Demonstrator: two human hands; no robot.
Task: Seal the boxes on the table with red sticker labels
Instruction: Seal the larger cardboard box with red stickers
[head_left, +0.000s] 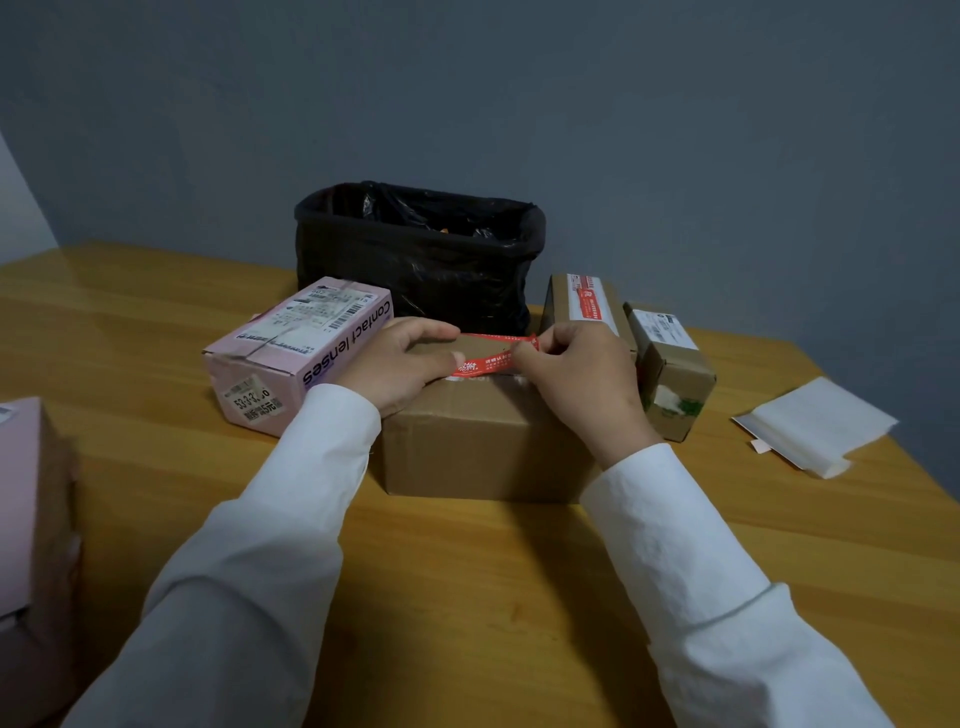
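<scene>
A brown cardboard box (483, 447) stands at the middle of the wooden table (467, 571). Across its top lies a red sticker label (485, 364) with white print. My left hand (400, 364) rests on the box top and its thumb presses the label's left end. My right hand (576, 374) pinches the label's right end, which curls up a little off the box. Behind it on the right, a second brown box (584, 306) carries a red and white label on top. The box's top seam is hidden under my hands.
A pink "Contact lenses" box (296, 353) lies left of the brown box. A bin lined with a black bag (415, 254) stands behind. A small brown box (672, 369) sits at the right, white backing sheets (815, 426) farther right. Another pink box (26, 514) is at the left edge.
</scene>
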